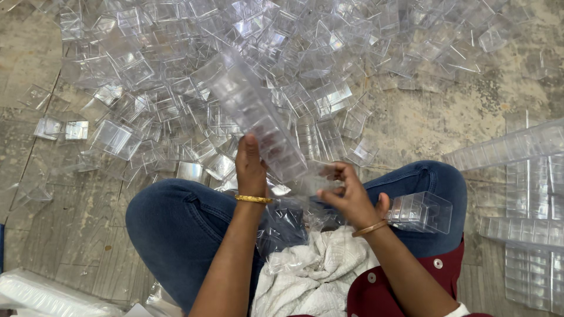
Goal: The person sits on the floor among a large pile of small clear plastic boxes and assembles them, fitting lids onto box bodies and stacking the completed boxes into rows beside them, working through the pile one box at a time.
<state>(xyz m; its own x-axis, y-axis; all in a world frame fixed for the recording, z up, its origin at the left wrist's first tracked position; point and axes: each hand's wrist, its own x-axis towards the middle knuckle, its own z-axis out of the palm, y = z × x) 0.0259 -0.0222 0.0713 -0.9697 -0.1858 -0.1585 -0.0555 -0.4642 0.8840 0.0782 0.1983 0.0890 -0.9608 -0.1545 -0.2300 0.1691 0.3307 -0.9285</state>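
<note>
In the middle of the frame, the left hand (251, 167) holds a long stack of clear boxes (255, 114). The stack leans up and to the left, and its low end sits against the fingers, which are wrapped around it. The right hand (351, 196) is just beside that low end, with its fingers (336, 171) pinched on what looks like one clear box (314, 179). A big pile of clear boxes (176, 70) fills the floor (423, 117) across the top.
</note>
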